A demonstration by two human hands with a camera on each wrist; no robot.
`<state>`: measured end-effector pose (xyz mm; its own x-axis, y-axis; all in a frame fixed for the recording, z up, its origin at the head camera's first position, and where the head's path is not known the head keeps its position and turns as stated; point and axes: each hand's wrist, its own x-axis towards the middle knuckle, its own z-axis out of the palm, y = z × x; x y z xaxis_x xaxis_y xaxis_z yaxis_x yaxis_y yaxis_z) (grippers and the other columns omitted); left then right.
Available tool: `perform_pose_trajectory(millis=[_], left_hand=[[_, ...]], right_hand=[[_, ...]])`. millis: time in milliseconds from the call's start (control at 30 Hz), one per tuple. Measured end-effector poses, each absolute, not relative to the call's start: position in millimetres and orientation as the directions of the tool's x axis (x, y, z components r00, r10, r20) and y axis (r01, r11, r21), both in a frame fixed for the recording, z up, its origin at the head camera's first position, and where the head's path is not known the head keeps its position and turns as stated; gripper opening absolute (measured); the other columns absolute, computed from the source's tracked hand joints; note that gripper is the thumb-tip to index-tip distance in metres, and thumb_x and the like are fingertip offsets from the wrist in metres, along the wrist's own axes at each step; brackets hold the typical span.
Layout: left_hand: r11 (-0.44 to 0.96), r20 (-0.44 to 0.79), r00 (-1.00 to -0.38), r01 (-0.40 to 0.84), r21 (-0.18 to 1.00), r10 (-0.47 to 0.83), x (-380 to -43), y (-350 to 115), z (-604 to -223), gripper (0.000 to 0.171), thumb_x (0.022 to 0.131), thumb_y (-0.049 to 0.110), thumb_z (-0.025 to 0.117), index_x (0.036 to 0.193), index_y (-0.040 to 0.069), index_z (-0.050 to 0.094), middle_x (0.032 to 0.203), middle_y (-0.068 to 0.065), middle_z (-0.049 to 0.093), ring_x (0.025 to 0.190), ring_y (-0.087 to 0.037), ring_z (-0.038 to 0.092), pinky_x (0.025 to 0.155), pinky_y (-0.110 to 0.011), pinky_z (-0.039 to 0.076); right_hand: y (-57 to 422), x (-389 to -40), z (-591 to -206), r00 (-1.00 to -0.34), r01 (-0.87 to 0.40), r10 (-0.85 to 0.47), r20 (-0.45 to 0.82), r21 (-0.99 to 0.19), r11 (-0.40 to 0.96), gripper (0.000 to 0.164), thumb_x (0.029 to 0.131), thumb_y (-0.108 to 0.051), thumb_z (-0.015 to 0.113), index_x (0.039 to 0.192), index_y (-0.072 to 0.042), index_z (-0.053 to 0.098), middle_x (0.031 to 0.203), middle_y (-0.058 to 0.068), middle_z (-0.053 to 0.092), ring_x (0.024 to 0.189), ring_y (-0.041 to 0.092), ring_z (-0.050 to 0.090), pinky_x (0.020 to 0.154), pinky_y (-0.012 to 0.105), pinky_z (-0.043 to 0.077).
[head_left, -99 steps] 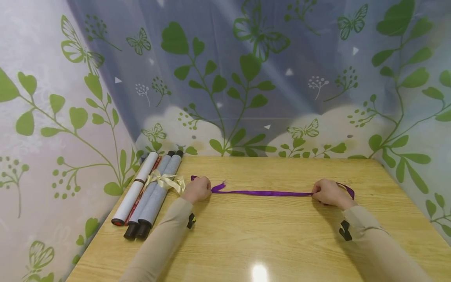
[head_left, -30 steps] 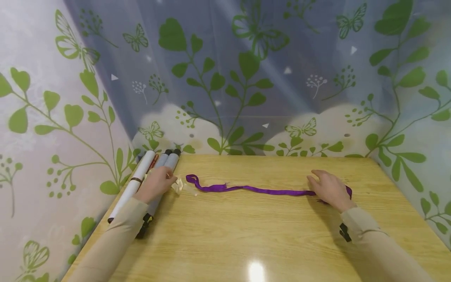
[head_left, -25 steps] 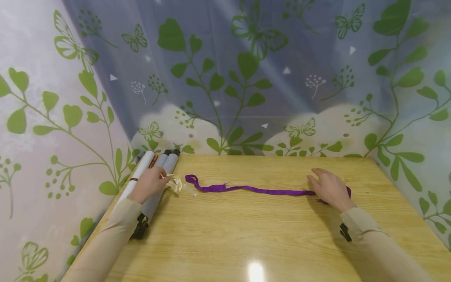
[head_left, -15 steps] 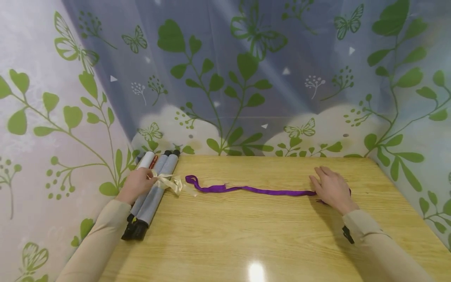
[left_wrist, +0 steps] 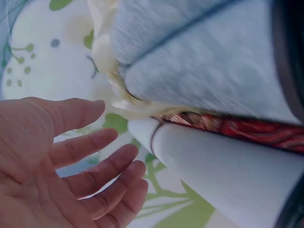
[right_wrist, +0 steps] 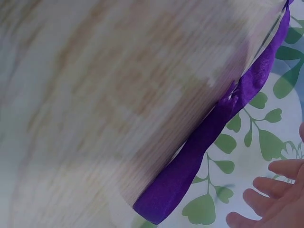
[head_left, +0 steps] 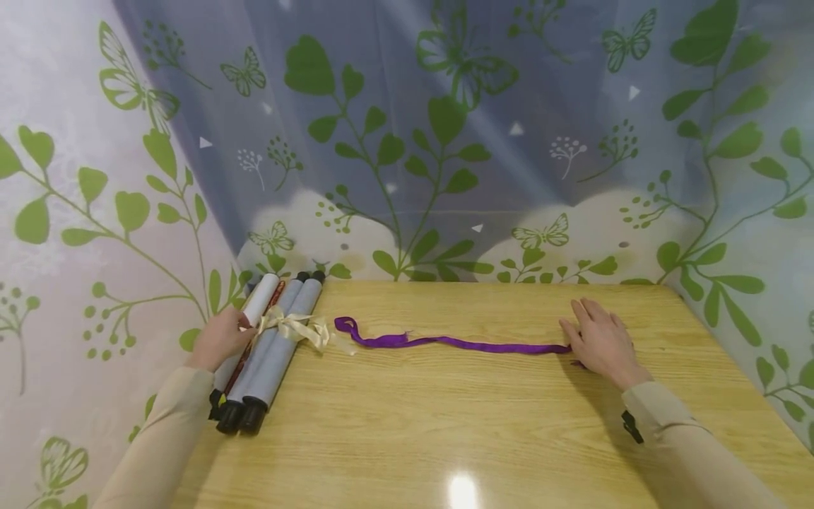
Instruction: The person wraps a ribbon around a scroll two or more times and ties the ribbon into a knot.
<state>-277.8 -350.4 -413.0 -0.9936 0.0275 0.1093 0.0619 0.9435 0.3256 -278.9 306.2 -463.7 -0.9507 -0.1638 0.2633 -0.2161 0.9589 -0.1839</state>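
Observation:
A long purple ribbon point(head_left: 483, 347) lies loosely along the tabletop. My right hand point(head_left: 603, 345) is over its right end, fingers extended and gripping nothing; the right wrist view shows those fingertips point(right_wrist: 260, 202) apart from the ribbon point(right_wrist: 183, 173). At left, a cream ribbon point(head_left: 294, 326) is tied in a bow around two grey-blue scrolls point(head_left: 272, 371) with black ends. Beside them lie a thin red patterned scroll point(left_wrist: 266, 133) and a white scroll point(left_wrist: 223, 164). My left hand point(head_left: 219, 341) hovers over the white scroll, its fingers relaxed with nothing held, close to the cream ribbon.
The light wooden table point(head_left: 432, 417) reaches back to a leaf-and-butterfly patterned curtain point(head_left: 407, 141). More of the same patterned cloth hangs along the left and right sides. The scrolls lie near the table's left edge.
My left hand let go of the purple ribbon, crossed the bow and moved left to the white scroll. The right hand released the ribbon and stayed there. The ribbon, once taut, now lies slack.

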Motion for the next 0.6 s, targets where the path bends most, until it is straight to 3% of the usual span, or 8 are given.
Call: perform_pose_trajectory(millis=[167,333,500,600], left_hand=[[0.958,0.073,-0.997,0.037,0.283,0.017,-274.4,-364.2,-420.8,0.037,0.084,0.015,0.064,0.108,-0.012,0.060,0.103,-0.033,0.063,0.089,-0.047,0.062,0.072,-0.055,0.050],[0.965,-0.023,-1.000,0.005,0.261,0.011,-271.3,-371.6,-428.8,0.058,0.082,0.016,0.070,0.123,-0.019,0.049,0.104,-0.035,0.061,0.089,-0.043,0.061,0.073,-0.051,0.051],[0.956,-0.064,-0.998,-0.005,0.294,0.015,-268.7,-374.7,-436.0,0.060,0.082,0.016,0.070,0.123,-0.020,0.043,0.095,-0.032,0.060,0.081,-0.037,0.060,0.069,-0.049,0.049],[0.953,-0.078,-0.997,-0.016,0.302,0.008,-267.9,-375.2,-437.7,0.064,0.082,0.014,0.069,0.126,-0.019,0.038,0.098,-0.034,0.058,0.084,-0.040,0.060,0.072,-0.051,0.049]], right_hand=[[305.5,-276.9,-463.1,-0.959,-0.206,-0.159,0.236,-0.192,0.959,0.065,0.106,-0.043,0.031,0.146,0.008,0.036,0.146,0.036,0.035,0.135,0.052,0.033,0.107,0.068,0.027],[305.5,-275.7,-463.1,-0.961,-0.207,-0.163,0.224,-0.190,0.960,0.065,0.107,-0.042,0.030,0.145,0.009,0.037,0.144,0.036,0.038,0.132,0.053,0.037,0.106,0.066,0.030],[305.1,-275.9,-463.2,-0.960,-0.214,-0.168,0.225,-0.199,0.956,0.064,0.107,-0.042,0.031,0.146,0.009,0.036,0.144,0.037,0.038,0.131,0.053,0.037,0.106,0.066,0.030],[305.1,-276.7,-463.8,-0.959,-0.219,-0.173,0.225,-0.201,0.955,0.064,0.106,-0.042,0.031,0.145,0.009,0.037,0.144,0.036,0.039,0.131,0.053,0.038,0.106,0.066,0.031]])
